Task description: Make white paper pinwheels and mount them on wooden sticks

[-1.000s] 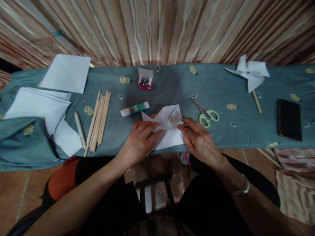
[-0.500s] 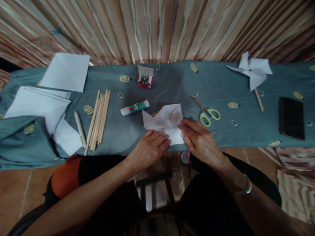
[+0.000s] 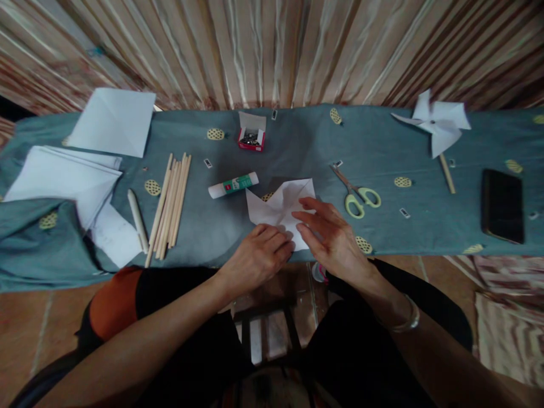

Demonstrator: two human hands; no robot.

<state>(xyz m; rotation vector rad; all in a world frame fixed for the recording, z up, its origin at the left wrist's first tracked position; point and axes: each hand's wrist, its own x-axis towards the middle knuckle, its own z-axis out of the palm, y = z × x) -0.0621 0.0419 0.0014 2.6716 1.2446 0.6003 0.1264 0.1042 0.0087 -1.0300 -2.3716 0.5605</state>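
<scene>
A white cut and partly folded paper square (image 3: 276, 207) lies near the front edge of the blue cloth-covered table (image 3: 297, 147). My left hand (image 3: 259, 255) rests on its lower left corner with the fingers curled together, pinching the paper. My right hand (image 3: 329, 235) lies over its right part, fingers stretched out and apart, fingertips on the paper. A glue stick (image 3: 233, 185) lies just left of the paper, and green-handled scissors (image 3: 357, 195) lie just to the right.
A bundle of wooden sticks (image 3: 170, 201) and a white pencil (image 3: 137, 220) lie at the left, beside white paper sheets (image 3: 63, 181). A small open box of pins (image 3: 250, 136) stands at the back. A finished white pinwheel (image 3: 436, 127) and a black phone (image 3: 502, 205) are at the right.
My left hand slid back from the paper's middle to its lower left corner. My right hand moved left, further over the paper, with the fingers spread.
</scene>
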